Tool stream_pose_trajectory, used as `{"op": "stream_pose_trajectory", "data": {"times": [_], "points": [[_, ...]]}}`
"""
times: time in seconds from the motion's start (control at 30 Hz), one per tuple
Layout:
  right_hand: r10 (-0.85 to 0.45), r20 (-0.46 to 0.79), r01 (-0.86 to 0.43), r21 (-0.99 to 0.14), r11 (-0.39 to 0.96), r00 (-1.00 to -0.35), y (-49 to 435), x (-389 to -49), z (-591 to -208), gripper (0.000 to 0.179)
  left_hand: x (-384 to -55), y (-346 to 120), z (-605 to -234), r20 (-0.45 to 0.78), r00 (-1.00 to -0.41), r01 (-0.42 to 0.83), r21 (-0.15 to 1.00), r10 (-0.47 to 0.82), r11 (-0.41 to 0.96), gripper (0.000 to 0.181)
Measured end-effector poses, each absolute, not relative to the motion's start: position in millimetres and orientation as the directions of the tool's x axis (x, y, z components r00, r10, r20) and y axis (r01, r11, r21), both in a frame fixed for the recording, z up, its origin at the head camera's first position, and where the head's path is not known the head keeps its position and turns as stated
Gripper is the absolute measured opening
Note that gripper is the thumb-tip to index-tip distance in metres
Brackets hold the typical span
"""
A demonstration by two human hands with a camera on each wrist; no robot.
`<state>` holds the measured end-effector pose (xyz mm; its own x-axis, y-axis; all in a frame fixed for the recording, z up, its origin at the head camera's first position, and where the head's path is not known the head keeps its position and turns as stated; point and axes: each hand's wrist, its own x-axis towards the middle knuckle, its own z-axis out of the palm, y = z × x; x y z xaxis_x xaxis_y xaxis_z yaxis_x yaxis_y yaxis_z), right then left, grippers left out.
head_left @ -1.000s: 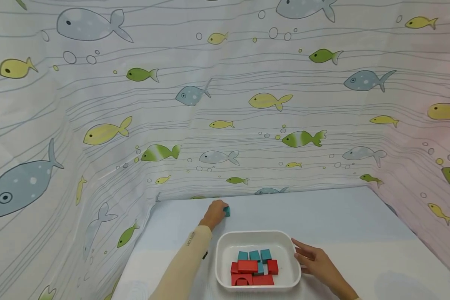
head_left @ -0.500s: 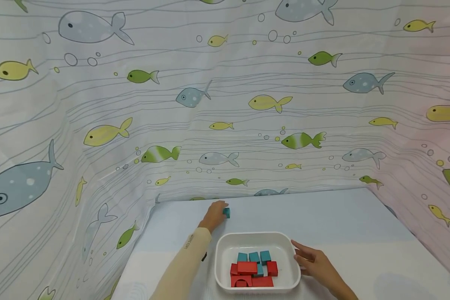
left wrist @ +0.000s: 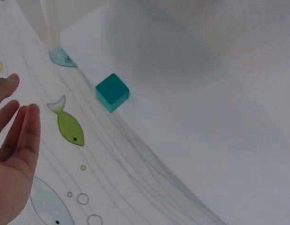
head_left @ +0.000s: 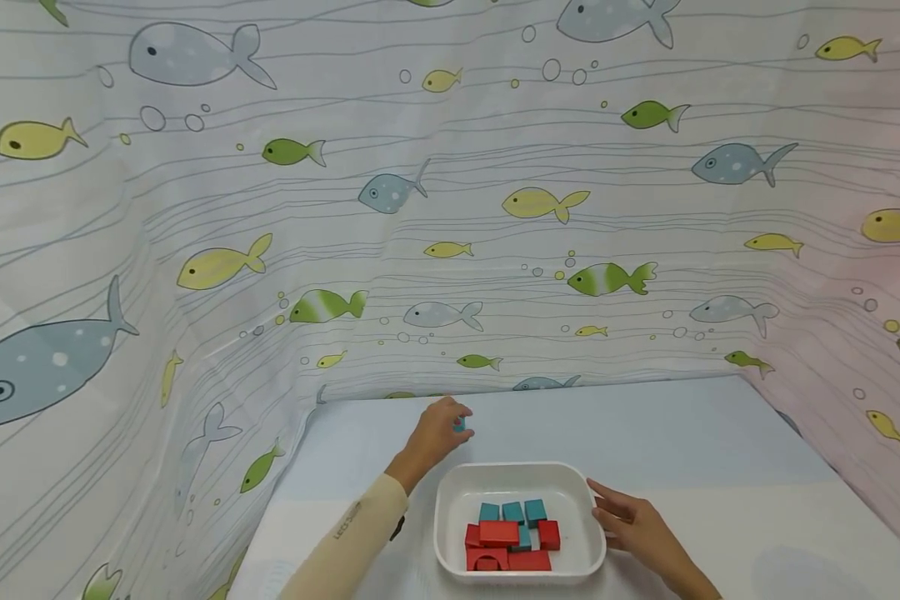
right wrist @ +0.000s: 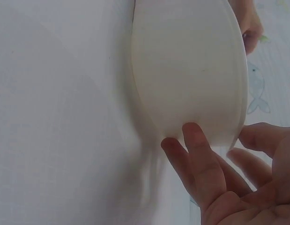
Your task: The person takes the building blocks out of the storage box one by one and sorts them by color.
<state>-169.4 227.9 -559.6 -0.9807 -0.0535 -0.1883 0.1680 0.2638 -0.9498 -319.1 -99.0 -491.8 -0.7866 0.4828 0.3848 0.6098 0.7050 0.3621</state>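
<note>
A small teal cube (head_left: 459, 423) stands at the far side of the table, partly hidden in the head view by my left hand (head_left: 437, 431). In the left wrist view the teal cube (left wrist: 112, 91) sits apart from the left hand (left wrist: 18, 150), whose fingers are extended with nothing between them. My right hand (head_left: 633, 529) is at the right side of a white plastic tub (head_left: 517, 473). From the right wrist, fingertips of the right hand (right wrist: 229, 178) touch the tub's outer wall, and the thumb meets its rim.
Inside the tub lie several teal cubes (head_left: 512, 512) and several red blocks (head_left: 499, 532), one with an arch cut. A fish-patterned curtain (head_left: 450, 208) encloses the table (head_left: 690, 450) at the back and sides.
My left hand has let go of the teal cube; its fingers have spread and the hand has turned. The cube, the tub and my right hand stay in place.
</note>
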Motion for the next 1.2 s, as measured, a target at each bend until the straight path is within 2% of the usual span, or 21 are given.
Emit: {"op": "stream_pose_trajectory", "data": {"times": [0.13, 0.27, 0.4, 0.53, 0.67, 0.9, 1.2], "points": [[-0.073, -0.188, 0.164, -0.952, 0.258, -0.979, 229.4, -169.6, -559.9, 0.066, -297.1, -98.6, -489.7, 0.452, -0.698, 0.709, 0.329, 0.556, 0.623, 0.015], [-0.084, -0.197, 0.170, -0.952, 0.254, -0.977, 230.5, -168.3, -561.2, 0.067, -279.4, -98.0, -488.8, 0.414, -0.621, 0.783, 0.335, 0.665, 0.524, 0.014], [-0.076, -0.201, 0.175, -0.950, 0.258, -0.977, 230.1, -166.8, -561.4, 0.067, -268.4, -96.4, -490.4, 0.213, -0.573, 0.784, 0.424, 0.791, 0.454, 0.020], [-0.066, -0.209, 0.185, -0.947, 0.264, -0.976, 228.3, -166.3, -560.5, 0.067, -264.0, -95.3, -498.5, 0.000, -0.542, 0.740, 0.475, 0.841, 0.476, 0.026], [-0.064, -0.202, 0.178, -0.948, 0.264, -0.977, 226.5, -166.9, -558.8, 0.065, -261.6, -94.5, -507.6, -0.090, -0.543, 0.713, 0.477, 0.835, 0.514, 0.029], [-0.062, -0.205, 0.182, -0.947, 0.264, -0.977, 226.8, -166.9, -557.0, 0.066, -260.2, -90.7, -513.3, -0.103, -0.561, 0.706, 0.458, 0.821, 0.540, 0.029], [-0.059, -0.204, 0.183, -0.950, 0.252, -0.977, 226.2, -167.6, -558.0, 0.065, -257.3, -87.0, -518.0, -0.143, -0.640, 0.622, 0.481, 0.755, 0.618, 0.028]]}}
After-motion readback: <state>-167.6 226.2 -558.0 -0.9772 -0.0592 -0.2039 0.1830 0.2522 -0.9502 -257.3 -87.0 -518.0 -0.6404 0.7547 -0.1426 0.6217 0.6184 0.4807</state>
